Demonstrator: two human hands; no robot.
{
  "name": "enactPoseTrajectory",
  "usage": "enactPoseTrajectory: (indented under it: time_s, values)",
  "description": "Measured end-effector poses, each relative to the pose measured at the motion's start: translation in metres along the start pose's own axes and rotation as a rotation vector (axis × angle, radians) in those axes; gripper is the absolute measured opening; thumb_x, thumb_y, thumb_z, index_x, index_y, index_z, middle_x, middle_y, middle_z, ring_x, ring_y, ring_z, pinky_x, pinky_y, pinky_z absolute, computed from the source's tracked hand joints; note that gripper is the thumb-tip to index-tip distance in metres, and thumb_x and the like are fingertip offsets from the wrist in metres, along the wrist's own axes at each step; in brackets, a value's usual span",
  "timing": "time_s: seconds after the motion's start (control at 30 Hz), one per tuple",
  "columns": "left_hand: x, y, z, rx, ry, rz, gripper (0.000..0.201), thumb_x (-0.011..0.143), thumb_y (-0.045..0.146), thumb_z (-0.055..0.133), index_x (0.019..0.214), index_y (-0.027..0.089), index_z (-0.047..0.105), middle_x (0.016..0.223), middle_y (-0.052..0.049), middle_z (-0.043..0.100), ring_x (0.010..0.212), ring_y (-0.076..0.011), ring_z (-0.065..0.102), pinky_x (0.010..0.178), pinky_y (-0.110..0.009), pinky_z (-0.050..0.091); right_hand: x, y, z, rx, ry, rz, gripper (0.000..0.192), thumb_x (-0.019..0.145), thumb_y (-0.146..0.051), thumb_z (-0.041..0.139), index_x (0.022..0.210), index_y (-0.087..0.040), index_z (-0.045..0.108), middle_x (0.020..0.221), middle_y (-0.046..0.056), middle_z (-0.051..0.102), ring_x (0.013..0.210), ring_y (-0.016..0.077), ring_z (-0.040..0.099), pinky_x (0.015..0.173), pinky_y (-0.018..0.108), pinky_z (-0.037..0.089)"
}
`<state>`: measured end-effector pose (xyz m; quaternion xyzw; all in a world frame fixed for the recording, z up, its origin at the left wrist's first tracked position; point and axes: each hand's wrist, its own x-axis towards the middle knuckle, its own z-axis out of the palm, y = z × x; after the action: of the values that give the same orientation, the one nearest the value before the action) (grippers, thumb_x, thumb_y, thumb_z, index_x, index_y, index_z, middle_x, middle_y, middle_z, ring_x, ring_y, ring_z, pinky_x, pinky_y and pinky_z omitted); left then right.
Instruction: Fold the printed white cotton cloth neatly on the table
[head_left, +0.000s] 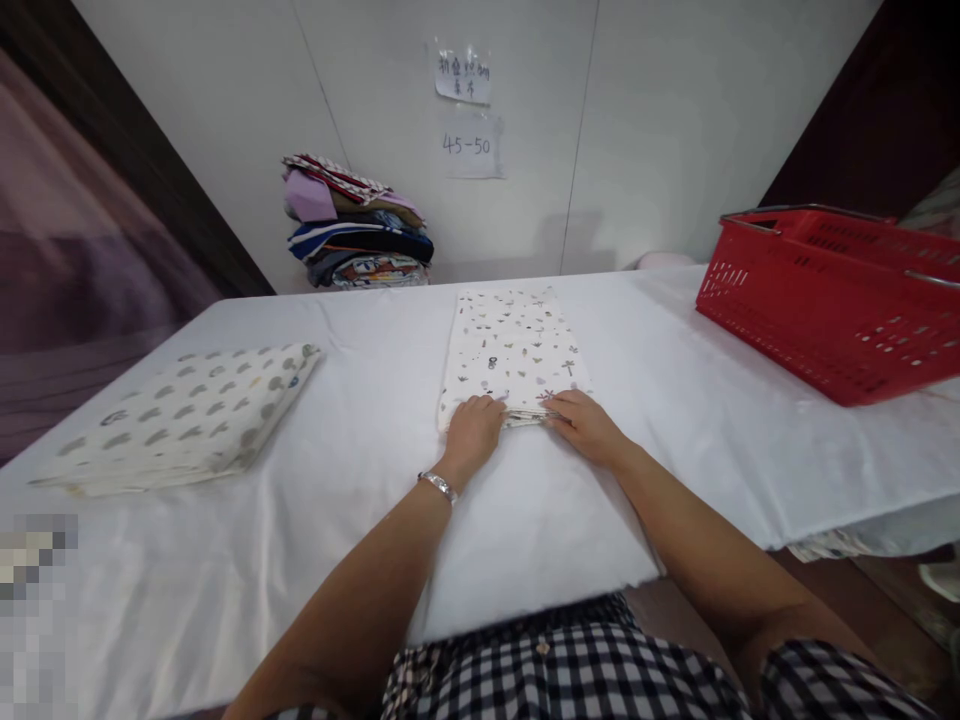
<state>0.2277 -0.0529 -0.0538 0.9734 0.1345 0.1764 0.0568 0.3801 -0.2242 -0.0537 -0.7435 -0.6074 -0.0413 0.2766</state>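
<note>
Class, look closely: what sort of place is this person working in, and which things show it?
Probably a textile folding or sorting station: a white-covered table, a folded printed cloth under both hands, stacked fabrics and a red basket.
</note>
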Motion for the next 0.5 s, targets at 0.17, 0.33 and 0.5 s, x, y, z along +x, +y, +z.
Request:
enactPoseTrajectory:
  time_s: [0.17, 0.33, 0.5]
  values:
    - [0.0002, -0.0008, 0.0008, -0.014, 0.018, -0.002, 0.021, 0.094, 0.027, 0.041, 0.099, 0.021, 0.061, 0.092, -0.007, 0.063, 0.088, -0.0208, 0.055, 0.075, -0.035, 0.042, 0.0046, -0.0009, 0.0067, -0.052, 0.021, 0.001, 0.023, 0.091, -0.025, 0.048, 0.106, -0.021, 0.066, 0.102, 0.01, 0.064, 0.093, 0.0219, 0.055, 0.083, 0.038, 0.045]
    - [-0.0003, -0.0022, 0.0027, -0.016, 0.033, 0.004, 0.023, 0.094, 0.026, 0.041, 0.104, 0.02, 0.06, 0.092, -0.007, 0.063, 0.087, -0.0205, 0.056, 0.075, -0.034, 0.042, 0.0056, -0.0011, 0.008, -0.073, 0.015, -0.01, 0.023, 0.092, -0.025, 0.047, 0.106, -0.02, 0.065, 0.101, 0.009, 0.064, 0.093, 0.0216, 0.055, 0.082, 0.037, 0.045]
    - [-0.0007, -0.0028, 0.0036, -0.026, 0.047, 0.012, 0.024, 0.094, 0.025, 0.04, 0.107, 0.02, 0.06, 0.093, -0.007, 0.064, 0.087, -0.0209, 0.056, 0.075, -0.035, 0.042, 0.0065, -0.0029, 0.0088, -0.091, 0.008, -0.017, 0.024, 0.091, -0.025, 0.048, 0.108, -0.019, 0.063, 0.105, 0.01, 0.064, 0.096, 0.0227, 0.055, 0.084, 0.039, 0.044]
